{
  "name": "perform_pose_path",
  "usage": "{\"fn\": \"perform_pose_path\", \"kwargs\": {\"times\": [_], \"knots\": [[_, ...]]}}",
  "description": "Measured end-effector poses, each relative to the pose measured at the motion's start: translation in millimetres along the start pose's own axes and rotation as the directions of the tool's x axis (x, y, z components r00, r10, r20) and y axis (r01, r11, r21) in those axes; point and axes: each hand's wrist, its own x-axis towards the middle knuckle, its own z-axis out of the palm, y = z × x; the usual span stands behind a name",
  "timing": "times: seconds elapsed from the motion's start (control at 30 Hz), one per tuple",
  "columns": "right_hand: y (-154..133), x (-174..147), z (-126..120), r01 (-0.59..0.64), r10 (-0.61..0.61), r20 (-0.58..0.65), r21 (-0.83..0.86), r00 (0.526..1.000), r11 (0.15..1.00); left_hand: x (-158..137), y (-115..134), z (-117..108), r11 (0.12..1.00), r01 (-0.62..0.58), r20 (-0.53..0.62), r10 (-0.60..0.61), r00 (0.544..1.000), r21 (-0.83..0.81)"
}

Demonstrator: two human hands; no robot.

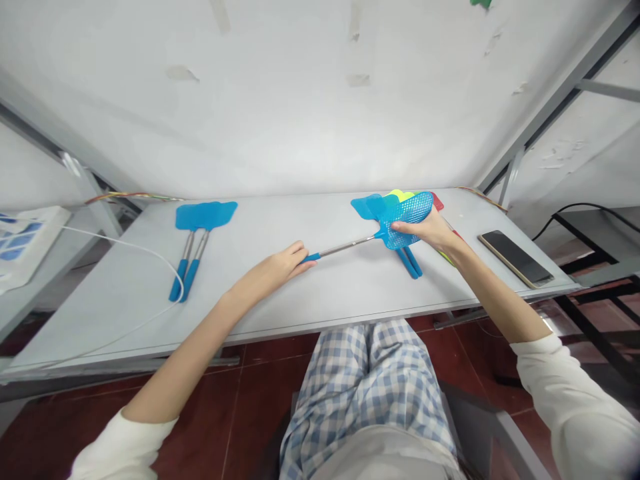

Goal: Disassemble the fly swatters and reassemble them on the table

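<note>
A blue fly swatter (407, 219) with a perforated head and a thin metal shaft is held level above the table between both hands. My left hand (289, 261) is closed round its blue handle, hiding most of the grip. At the other end, my right hand (425, 230) grips the swatter's head, thumb on the near face. Beneath the held head lies a fanned group of swatters: blue ones (367, 207), a yellow-green one (401, 195) and a red one (438, 202), partly covered. Two blue swatters (205, 215) lie overlapped on the table's left side, handles toward me.
A phone (517, 258) lies at the right of the grey table (280, 303). A white cable (145, 250) loops across the left side, over the swatter handles. A white and blue package (30, 243) sits far left. The white wall (300, 120) stands behind the table.
</note>
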Motion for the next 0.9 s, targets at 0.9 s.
{"fn": "perform_pose_path", "kwargs": {"times": [0.9], "knots": [[89.5,1.6,22.0,-0.139,-0.050,-0.189,-0.857,0.981,0.495,113.6,86.5,59.3,0.538,0.521,0.350,-0.392,0.851,-0.663]]}}
